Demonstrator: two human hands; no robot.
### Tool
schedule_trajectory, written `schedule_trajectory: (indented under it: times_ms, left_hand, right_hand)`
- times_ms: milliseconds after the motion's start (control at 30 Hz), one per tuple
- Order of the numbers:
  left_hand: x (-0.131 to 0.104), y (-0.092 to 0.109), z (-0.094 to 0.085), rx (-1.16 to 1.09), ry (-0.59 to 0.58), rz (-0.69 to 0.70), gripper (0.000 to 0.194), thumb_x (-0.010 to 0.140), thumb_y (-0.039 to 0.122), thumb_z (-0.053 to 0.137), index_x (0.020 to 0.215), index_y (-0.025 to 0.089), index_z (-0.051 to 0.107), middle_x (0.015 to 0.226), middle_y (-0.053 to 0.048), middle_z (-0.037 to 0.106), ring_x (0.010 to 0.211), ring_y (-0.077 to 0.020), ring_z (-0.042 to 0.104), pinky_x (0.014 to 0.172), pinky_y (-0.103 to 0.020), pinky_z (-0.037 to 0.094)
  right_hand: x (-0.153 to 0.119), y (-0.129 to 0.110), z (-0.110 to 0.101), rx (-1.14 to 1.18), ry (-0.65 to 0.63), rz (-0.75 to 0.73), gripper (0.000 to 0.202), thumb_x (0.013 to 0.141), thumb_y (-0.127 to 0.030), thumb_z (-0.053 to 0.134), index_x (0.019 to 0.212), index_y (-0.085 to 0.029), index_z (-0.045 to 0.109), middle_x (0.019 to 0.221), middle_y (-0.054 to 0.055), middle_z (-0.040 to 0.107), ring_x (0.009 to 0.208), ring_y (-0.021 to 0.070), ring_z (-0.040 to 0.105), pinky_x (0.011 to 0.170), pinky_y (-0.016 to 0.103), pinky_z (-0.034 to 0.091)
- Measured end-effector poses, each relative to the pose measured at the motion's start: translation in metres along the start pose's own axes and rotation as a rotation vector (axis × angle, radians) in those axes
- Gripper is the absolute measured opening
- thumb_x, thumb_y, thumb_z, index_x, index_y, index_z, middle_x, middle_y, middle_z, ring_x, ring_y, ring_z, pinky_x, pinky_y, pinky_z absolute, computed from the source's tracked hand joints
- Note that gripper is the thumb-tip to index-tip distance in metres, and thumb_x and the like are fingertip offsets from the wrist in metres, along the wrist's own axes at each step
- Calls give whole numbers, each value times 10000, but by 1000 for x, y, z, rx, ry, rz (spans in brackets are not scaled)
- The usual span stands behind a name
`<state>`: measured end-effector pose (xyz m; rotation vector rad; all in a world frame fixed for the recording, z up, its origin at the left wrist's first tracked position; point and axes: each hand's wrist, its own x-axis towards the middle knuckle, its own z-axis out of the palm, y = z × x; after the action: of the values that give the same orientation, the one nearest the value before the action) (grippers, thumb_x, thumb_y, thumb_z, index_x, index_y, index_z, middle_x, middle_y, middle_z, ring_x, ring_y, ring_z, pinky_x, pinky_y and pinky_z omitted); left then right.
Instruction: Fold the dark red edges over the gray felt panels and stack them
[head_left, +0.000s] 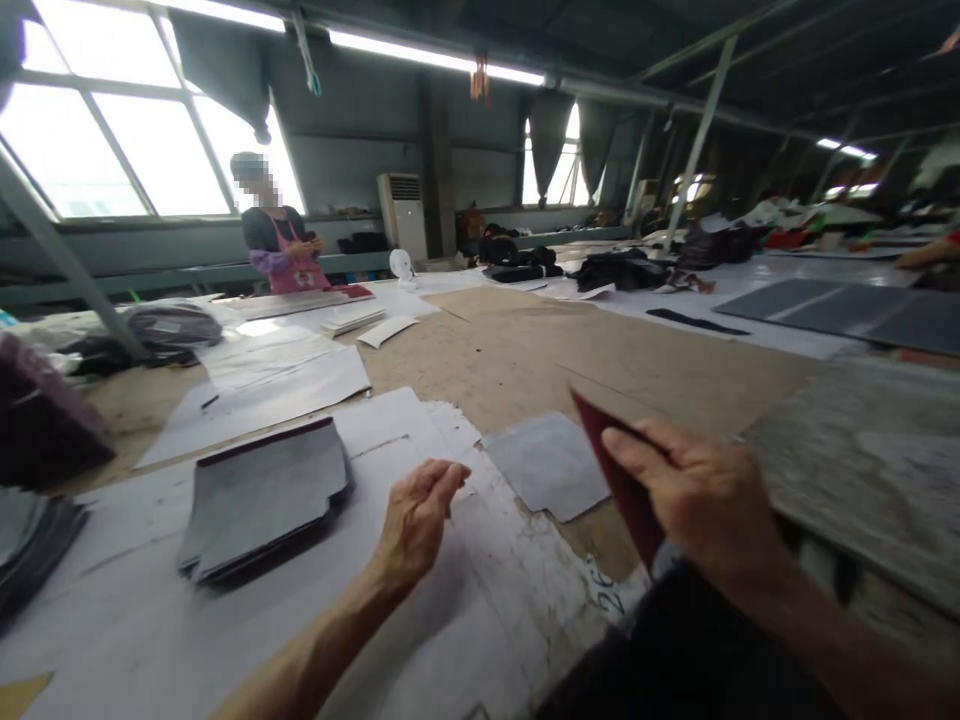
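Observation:
My right hand (690, 480) grips a dark red piece (619, 480), thumb on its near face, the piece standing tilted over the table edge. To the left, my left hand (424, 510) is raised over the white sheet with its fingers curled together; whether anything small is between them is hidden. A stack of grey pieces with a dark red edge (262, 495) lies left of my left hand. Between the two hands, farther back, one grey piece (547, 465) lies flat on the table.
Brown sheeting (510, 340) covers the middle of the table. More stacked grey pieces (30, 545) sit at the left edge. A person in a pink apron (289, 250) stands across the table. Dark cloth bundles (622, 270) lie at the back, grey panels (847, 310) at the right.

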<state>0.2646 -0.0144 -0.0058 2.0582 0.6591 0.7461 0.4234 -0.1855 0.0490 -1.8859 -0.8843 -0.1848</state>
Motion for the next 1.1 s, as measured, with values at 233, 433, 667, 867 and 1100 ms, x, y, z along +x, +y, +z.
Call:
schedule_trajectory:
  times_ms: [233, 433, 667, 867, 1100]
  left_hand:
    - [-80, 1, -57, -483, -58, -504, 366, 650, 455, 628, 709, 99, 574, 562, -3, 522, 439, -90, 450, 383, -177, 336]
    - [-118, -13, -81, -439, 44, -674, 151, 553, 215, 610, 656, 110, 575, 516, 10, 525, 515, -145, 522, 492, -222, 400]
    - [-131, -11, -113, -391, -22, -727, 275, 569, 245, 559, 799, 114, 630, 591, -22, 606, 590, -203, 595, 573, -283, 458]
    - [-130, -40, -136, 663, 138, -382, 307, 663, 409, 543, 889, 221, 630, 854, -54, 628, 782, -258, 593, 686, -354, 456]
    - [-91, -30, -83, 696, -127, -41, 216, 692, 232, 517, 893, 227, 594, 903, -40, 594, 885, -233, 540, 812, -400, 408]
  right_hand:
    - [-119, -55, 125, 9, -64, -890, 299, 814, -114, 346, 593, -170, 539, 517, 35, 474, 444, 149, 440, 399, 303, 241]
    - [-133, -55, 135, 250, -280, -983, 363, 902, -320, 362, 646, -153, 557, 547, 26, 493, 497, 146, 428, 431, 274, 302]
    - [-98, -35, 113, -29, -603, -887, 134, 795, -109, 468, 800, -144, 597, 811, 76, 570, 758, 203, 484, 669, 341, 434]
    - [-127, -37, 150, -34, -193, -1107, 199, 750, -75, 408, 752, -95, 606, 650, 79, 528, 603, 189, 471, 485, 311, 384]
    - [-124, -33, 146, -87, -58, -1112, 233, 726, -20, 387, 739, -92, 608, 674, 77, 578, 563, 170, 490, 454, 290, 382]
